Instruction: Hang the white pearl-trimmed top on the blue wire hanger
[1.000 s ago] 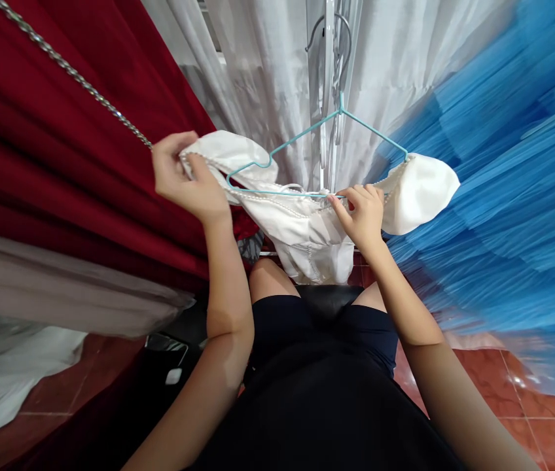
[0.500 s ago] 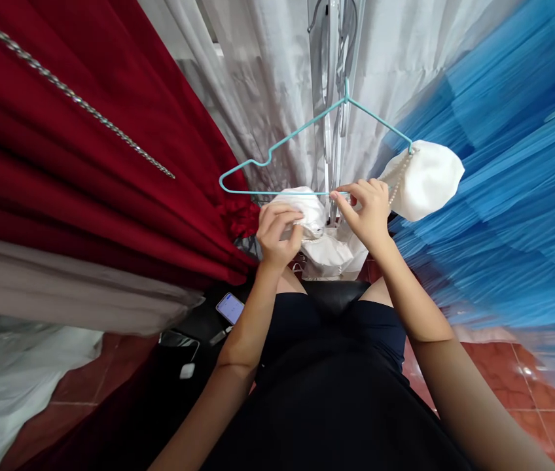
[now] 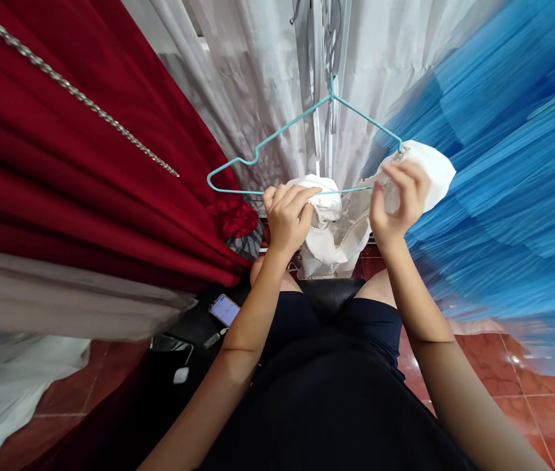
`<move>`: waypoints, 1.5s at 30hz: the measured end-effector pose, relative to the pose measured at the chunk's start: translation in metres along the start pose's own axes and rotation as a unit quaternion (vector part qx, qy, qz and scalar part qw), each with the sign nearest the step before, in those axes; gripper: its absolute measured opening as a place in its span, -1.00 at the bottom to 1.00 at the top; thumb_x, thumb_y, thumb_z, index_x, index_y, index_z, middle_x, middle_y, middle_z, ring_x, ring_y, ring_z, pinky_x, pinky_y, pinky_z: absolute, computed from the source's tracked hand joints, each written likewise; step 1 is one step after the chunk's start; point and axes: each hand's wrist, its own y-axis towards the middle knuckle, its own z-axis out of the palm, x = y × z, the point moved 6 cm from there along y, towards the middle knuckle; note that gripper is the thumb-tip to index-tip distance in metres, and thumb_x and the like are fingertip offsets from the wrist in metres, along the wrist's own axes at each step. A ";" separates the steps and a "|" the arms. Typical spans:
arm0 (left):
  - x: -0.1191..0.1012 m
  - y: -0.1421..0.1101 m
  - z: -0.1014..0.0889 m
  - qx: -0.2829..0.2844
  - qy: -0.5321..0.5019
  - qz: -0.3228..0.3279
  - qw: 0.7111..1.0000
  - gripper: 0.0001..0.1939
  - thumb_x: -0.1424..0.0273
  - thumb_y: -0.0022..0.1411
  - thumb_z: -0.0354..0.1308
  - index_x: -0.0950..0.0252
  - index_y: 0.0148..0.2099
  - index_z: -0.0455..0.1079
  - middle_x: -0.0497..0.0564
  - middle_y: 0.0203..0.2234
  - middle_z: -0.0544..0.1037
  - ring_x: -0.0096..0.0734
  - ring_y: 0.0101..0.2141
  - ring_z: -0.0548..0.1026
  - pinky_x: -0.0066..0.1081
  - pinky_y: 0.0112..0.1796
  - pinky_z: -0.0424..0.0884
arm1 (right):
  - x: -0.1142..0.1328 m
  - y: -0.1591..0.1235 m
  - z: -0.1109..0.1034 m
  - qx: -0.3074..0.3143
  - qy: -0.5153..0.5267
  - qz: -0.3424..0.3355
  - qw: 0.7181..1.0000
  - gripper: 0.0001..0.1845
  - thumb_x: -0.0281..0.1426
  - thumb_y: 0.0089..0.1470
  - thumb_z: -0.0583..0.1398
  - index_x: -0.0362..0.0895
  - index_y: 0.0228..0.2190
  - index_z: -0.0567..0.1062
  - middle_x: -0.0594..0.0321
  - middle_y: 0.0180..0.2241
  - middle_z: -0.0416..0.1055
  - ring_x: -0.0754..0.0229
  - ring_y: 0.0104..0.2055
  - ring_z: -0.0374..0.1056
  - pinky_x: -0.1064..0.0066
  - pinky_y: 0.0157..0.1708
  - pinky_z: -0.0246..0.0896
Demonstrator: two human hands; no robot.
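A thin teal wire hanger hangs from a metal rail in front of me. A white garment with pearl trim droops from it. My left hand is closed on one white puffed end of the garment, just below the hanger's bottom wire. My right hand pinches the other puffed end at the hanger's right shoulder. The left half of the hanger is bare.
A dark red dress with a silver chain hangs at the left, white curtains behind, blue tulle at the right. A lit phone lies on a black surface by my knee. The floor is red tile.
My left hand pulled the garment's left end off the hanger's left shoulder and carried it to the middle. My right hand moved from the bottom wire up to the right shoulder.
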 end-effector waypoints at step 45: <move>0.010 -0.037 -0.013 -0.115 -0.100 -0.012 0.988 -0.71 0.47 0.31 0.16 0.18 0.03 0.56 0.05 -0.13 0.62 -0.24 -0.07 0.60 -0.15 0.09 0.51 | 0.010 -0.020 0.045 0.118 0.018 0.011 0.993 -0.85 -0.38 0.15 0.16 -0.03 -0.28 0.54 0.29 -0.32 0.56 0.11 -0.23 0.40 0.09 0.06 0.15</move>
